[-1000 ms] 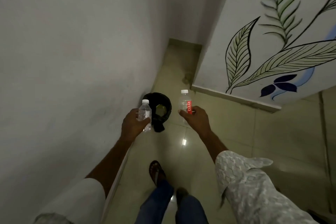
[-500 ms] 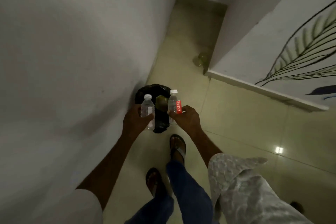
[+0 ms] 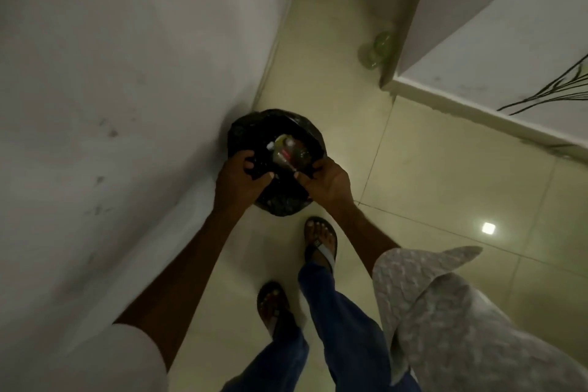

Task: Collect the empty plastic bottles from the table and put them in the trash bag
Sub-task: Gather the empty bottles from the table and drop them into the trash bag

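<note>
So the tiled floor (image 3: 429, 169) and the wall (image 3: 111, 73) take up most of the view, with the black trash bag (image 3: 251, 127) sitting in the corner. Both hands are pinching its near rim, left hand (image 3: 240, 180) and right hand (image 3: 327, 183) clenched on the plastic. Plastic bottles (image 3: 288, 153) lie inside, just past the fingers, nearer the right hand, long axis looking roughly diagonal, though it's blurry

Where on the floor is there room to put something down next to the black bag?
Bare tiles lie right of the trash bag, out toward the painted wall. More bare floor runs behind it to the green bottle. It is crowded where both hands, left and right, grip the bag against the left wall.
</note>
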